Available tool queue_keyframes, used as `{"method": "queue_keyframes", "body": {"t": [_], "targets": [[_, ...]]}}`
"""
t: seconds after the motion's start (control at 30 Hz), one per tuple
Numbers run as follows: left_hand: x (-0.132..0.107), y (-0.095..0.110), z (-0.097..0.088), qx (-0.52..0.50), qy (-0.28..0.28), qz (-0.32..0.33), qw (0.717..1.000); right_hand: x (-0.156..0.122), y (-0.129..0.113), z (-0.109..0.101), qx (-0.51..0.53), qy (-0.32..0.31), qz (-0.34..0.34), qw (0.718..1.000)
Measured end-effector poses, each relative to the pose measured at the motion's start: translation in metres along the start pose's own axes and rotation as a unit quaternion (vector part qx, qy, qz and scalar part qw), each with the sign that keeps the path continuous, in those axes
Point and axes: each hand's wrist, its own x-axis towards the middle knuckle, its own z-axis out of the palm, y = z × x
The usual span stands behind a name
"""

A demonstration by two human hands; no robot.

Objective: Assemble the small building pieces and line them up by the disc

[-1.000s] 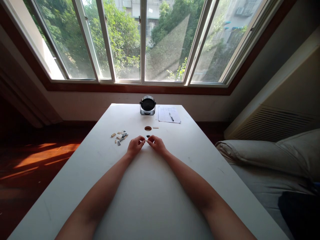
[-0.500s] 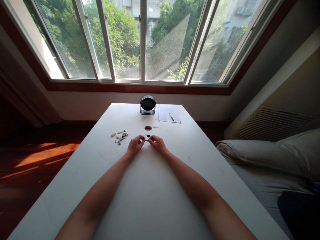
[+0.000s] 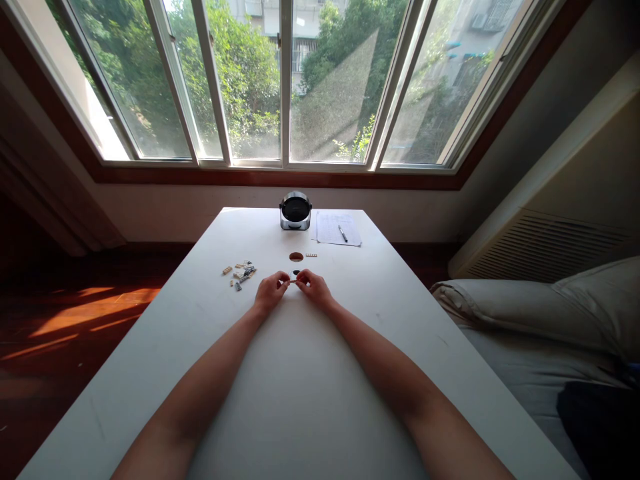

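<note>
My left hand (image 3: 270, 292) and my right hand (image 3: 313, 288) meet over the middle of the white table (image 3: 300, 373). Both pinch a tiny piece (image 3: 293, 281) held between their fingertips; it is too small to name. Just beyond the fingers a small dark piece (image 3: 297, 272) lies on the table. A pile of small tan and grey bricks (image 3: 240, 273) lies to the left of my left hand. Farther back sit a brown round piece (image 3: 296, 256) and a small tan strip (image 3: 311, 255).
A round black and silver device (image 3: 295, 210) stands at the table's far edge, with a sheet of paper (image 3: 338, 229) and a pen (image 3: 343, 233) to its right. Windows run behind. A bed with a pillow (image 3: 540, 313) lies to the right.
My hands have stayed together in the same spot; the fingertips have shifted only slightly around the tiny piece.
</note>
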Motion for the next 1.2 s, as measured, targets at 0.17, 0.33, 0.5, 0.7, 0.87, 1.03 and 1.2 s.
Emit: {"method": "queue_keyframes", "body": {"t": [0.17,0.33,0.5,0.7,0.87,1.03,1.2], "targets": [[-0.0003,0.0007,0.0,0.0,-0.001,-0.001,1.0,0.0004,0.0017,0.0009,-0.002,0.011,-0.001,1.0],[-0.0003,0.0006,0.001,0.001,0.006,0.003,1.0,0.001,0.0041,0.0017,0.0,0.008,-0.014,1.0],[-0.0004,0.0026,-0.0001,0.011,-0.002,-0.002,1.0,0.0014,0.0059,0.0033,0.003,0.01,-0.039,0.999],[-0.0009,0.0023,-0.0007,0.007,-0.004,0.005,1.0,0.0008,0.0066,0.0044,-0.003,0.016,-0.061,0.998],[-0.0008,-0.0004,0.0004,-0.001,-0.003,0.01,1.0,0.0008,0.0063,0.004,-0.018,0.018,-0.047,0.999],[-0.0008,-0.0012,0.001,-0.004,-0.004,0.011,1.0,0.0007,0.0054,0.0038,-0.029,0.0,-0.043,0.999],[-0.001,-0.001,0.0003,-0.001,-0.002,0.007,1.0,-0.0004,0.0037,0.0027,-0.011,-0.01,-0.031,0.999]]}}
